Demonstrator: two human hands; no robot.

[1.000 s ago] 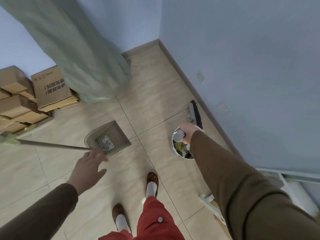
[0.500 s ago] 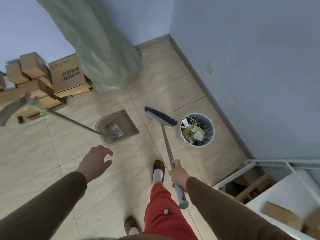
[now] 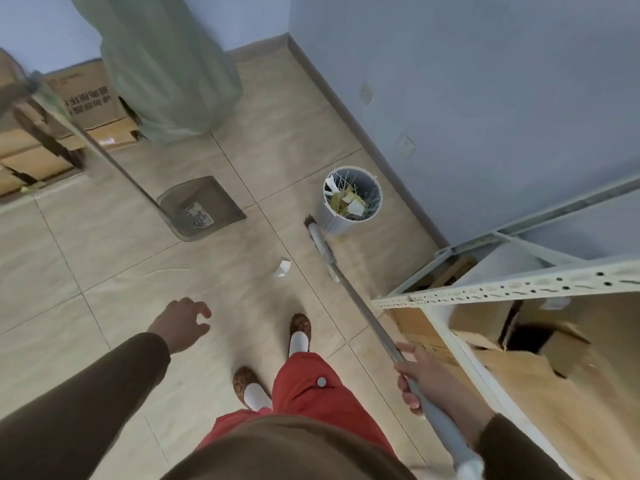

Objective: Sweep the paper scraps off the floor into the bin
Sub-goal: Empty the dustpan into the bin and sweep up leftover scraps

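My right hand grips the grey handle of a broom. Its blurred head rests on the tiles just left of a white bin filled with paper scraps. One white paper scrap lies on the floor between my feet and the bin. A grey long-handled dustpan stands on the floor to the left, a piece of paper inside it. My left hand hovers over the tiles with loosely curled fingers and holds nothing.
A metal shelf frame with cardboard boxes fills the right side. A green bag and stacked cardboard boxes stand against the far wall. The blue wall and skirting run behind the bin.
The broom head swung from beside the dustpan to the floor beside the bin. My view shifted back and right, bringing the shelf closer and a paper scrap into sight.
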